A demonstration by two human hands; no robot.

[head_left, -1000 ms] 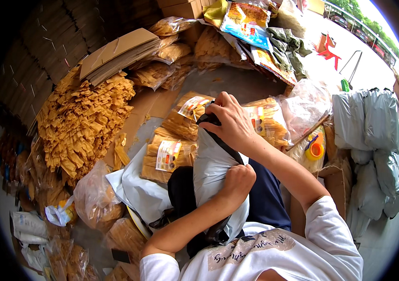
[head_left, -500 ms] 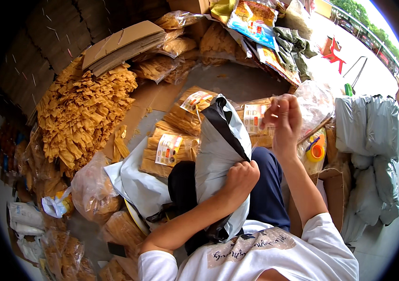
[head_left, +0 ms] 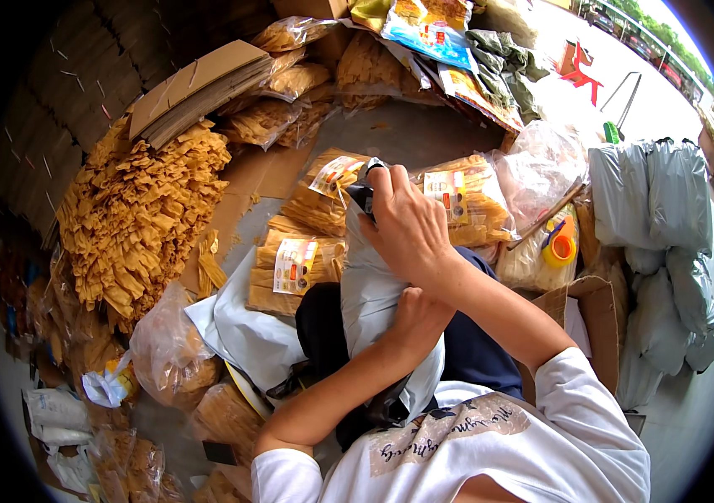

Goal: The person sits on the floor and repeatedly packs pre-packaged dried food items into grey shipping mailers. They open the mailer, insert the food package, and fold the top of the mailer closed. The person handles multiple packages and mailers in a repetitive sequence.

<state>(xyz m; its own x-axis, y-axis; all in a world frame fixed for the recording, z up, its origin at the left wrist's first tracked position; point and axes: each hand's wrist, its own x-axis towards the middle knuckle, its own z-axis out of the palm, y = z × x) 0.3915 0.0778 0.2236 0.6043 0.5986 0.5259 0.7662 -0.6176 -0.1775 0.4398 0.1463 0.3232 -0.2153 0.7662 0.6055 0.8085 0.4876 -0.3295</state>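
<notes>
A grey plastic mailing bag with a black inside lies upright across my lap, between my legs. My left hand is closed on its right edge, partly covered by my right forearm. At the bag's top end my right hand grips the dark upper edge, fingers bent over it. Just beyond lie clear packs of yellow dried strips with white labels: a left pack, a middle pack and a right pack. What is inside the bag is hidden.
A big heap of yellow strips rises at the left, with flattened cardboard on top. Filled grey bags are stacked at the right, near an open carton and an orange tape roll. Another grey bag lies left of my knee.
My right hand has come down and left from the air onto the bag's top edge and taken hold. My left hand keeps its grip; the view has shifted slightly.
</notes>
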